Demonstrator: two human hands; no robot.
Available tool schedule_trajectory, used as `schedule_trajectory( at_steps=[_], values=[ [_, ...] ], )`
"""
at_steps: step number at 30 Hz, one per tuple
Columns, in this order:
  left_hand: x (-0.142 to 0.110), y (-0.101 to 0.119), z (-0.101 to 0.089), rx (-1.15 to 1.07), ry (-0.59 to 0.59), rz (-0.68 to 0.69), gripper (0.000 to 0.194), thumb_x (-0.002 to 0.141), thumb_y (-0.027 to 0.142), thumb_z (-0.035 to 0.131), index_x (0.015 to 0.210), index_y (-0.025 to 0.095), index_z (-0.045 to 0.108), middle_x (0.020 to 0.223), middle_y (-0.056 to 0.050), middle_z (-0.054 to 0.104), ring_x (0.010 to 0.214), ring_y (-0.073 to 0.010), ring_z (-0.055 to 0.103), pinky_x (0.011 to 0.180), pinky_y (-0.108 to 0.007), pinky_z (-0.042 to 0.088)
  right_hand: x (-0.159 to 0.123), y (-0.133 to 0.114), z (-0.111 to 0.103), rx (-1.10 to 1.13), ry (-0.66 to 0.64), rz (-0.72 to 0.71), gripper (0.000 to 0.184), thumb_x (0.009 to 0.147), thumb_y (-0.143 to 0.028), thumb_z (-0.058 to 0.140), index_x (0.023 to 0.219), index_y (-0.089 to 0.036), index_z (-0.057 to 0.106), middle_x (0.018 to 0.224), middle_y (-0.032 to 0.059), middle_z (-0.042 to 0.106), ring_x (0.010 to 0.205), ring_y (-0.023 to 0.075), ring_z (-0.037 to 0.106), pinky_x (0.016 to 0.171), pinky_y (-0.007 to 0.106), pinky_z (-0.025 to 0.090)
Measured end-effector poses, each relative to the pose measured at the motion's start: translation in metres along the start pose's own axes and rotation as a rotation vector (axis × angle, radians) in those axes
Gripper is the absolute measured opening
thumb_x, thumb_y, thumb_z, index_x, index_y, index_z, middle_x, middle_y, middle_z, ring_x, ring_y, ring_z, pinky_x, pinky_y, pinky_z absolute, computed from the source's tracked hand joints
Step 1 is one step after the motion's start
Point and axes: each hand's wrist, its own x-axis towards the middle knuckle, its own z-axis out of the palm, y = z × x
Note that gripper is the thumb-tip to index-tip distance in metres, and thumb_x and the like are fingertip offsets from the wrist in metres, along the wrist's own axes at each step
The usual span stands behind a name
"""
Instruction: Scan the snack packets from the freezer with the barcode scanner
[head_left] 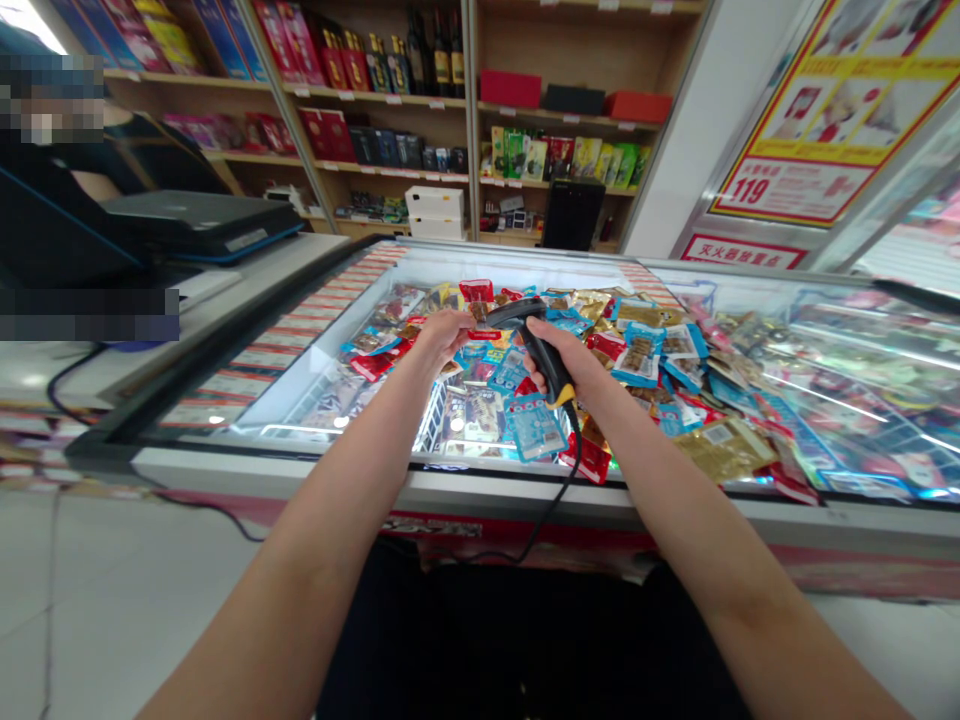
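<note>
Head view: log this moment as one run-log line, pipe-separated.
right hand: holds black-and-yellow barcode scanner | left hand: above snack packets | place: glass-topped chest freezer

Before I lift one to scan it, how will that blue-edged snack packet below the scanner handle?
The blue-edged snack packet looks floppy, its thin wrapper lying over the packets beneath. Probably light for its size; the glossy film may slide on them.

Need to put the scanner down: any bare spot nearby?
Pale grey counter, between the black laptop-like case and the freezer's black rim. Some white freezer liner shows at the rim's inner side. Colourful snack packets crowd the rest inside, under the left hand and right hand.
</note>
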Motion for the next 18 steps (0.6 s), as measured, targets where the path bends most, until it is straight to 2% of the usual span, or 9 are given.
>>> schedule_trajectory(
  at_steps=[5,18],
  values=[
    [-0.001,0.0004,0.0002,0.019,0.006,0.003,0.026,0.053,-0.005,0.071,0.059,0.016,0.058,0.057,0.002,0.059,0.064,-0.0133,0.061,0.066,-0.023,0.052,0.0007,0.0002,-0.0003,0.0,0.003,0.002,0.037,0.103,-0.052,0.064,0.091,-0.017,0.064,0.054,-0.0003,0.063,0.037,0.0115,0.056,0.033,0.019,0.046],
    [-0.0008,-0.0004,-0.0002,0.024,-0.01,0.008,0.028,0.054,-0.006,0.073,0.057,0.016,0.054,0.056,0.002,0.058,0.059,-0.0103,0.055,0.064,-0.021,0.048,-0.0014,0.0011,0.0006,0.004,-0.006,-0.022,0.038,0.103,-0.052,0.064,0.09,-0.017,0.064,0.055,-0.0001,0.064,0.036,0.011,0.055,0.033,0.018,0.046]
  ],
)
